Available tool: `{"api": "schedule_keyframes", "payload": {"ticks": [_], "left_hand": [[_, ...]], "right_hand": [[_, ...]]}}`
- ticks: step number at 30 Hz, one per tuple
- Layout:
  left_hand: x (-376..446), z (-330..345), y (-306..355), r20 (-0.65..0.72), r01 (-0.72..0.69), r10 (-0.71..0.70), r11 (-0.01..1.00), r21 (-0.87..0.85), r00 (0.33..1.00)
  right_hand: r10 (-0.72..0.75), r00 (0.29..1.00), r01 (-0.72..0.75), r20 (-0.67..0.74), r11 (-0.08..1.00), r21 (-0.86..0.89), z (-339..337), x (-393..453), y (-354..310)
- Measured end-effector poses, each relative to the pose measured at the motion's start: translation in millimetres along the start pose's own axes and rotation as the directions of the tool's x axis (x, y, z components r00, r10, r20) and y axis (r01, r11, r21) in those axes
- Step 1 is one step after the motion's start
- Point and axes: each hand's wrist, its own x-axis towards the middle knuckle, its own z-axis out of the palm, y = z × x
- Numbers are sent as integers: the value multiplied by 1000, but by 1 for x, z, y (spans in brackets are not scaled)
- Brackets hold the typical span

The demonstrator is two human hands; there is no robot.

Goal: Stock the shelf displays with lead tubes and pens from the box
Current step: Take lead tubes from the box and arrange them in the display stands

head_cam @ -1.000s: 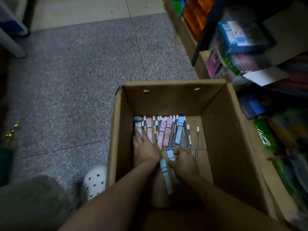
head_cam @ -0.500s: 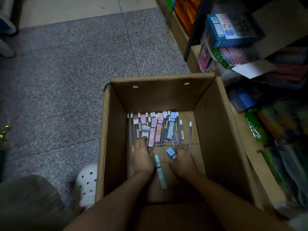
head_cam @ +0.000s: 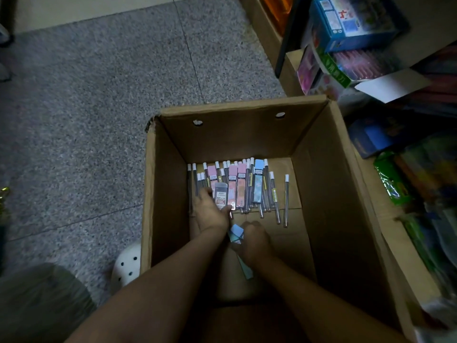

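Compared with half a second ago, the teal tube (head_cam: pixel 244 268) no longer lies free on the floor of the cardboard box (head_cam: pixel 346 194); it now runs under the right hand (head_cam: pixel 254 240), with only its near end showing by the wrist. The right hand is curled and grips a blue-capped tube (head_cam: pixel 236 232), whose cap projects from the left side of the fist. Whether the teal tube is also in that grip cannot be told. The left hand (head_cam: pixel 210 211) has shifted slightly far and left, and now rests on the near ends of the row of lead tubes (head_cam: pixel 237 186), its thumb pinching the lower edge of a grey labelled pack (head_cam: pixel 220 194) against the fingers. The row lies side by side against the far wall of the box, caps pointing far, with one thin tube (head_cam: pixel 286 201) apart on the right. Judgement: the hands are gathering loose pieces into bundles so that several can be carried at once. Remaining stock lies just beyond both hands, touching the left and just clear of the right. Shelf displays (head_cam: pixel 358 45) stand to the right, well apart from the hands, and the stocking is not yet done.
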Motion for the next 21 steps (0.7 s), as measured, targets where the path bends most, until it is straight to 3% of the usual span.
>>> {"api": "schedule_keyframes", "payload": {"ticks": [6,11,13,17,21], "left_hand": [[4,-3,4,103,93,-86,993,-70,991],[-3,-8,15,-63,3,-13,989,-147,998],[-3,-11,23,-81,-50,33,976,-212,996],[6,-14,33,0,-64,67,961,-269,998],[15,-10,29,123,-43,68,979,-201,990]], "right_hand": [[39,999,-37,-28,997,65,-26,-6,17],[170,970,-109,-172,942,317,-63,-7,28],[242,955,-150,-170,893,425,-77,0,25],[310,932,-167,-190,830,532,-96,13,16],[321,921,-148,-220,812,565,-100,25,12]]}}
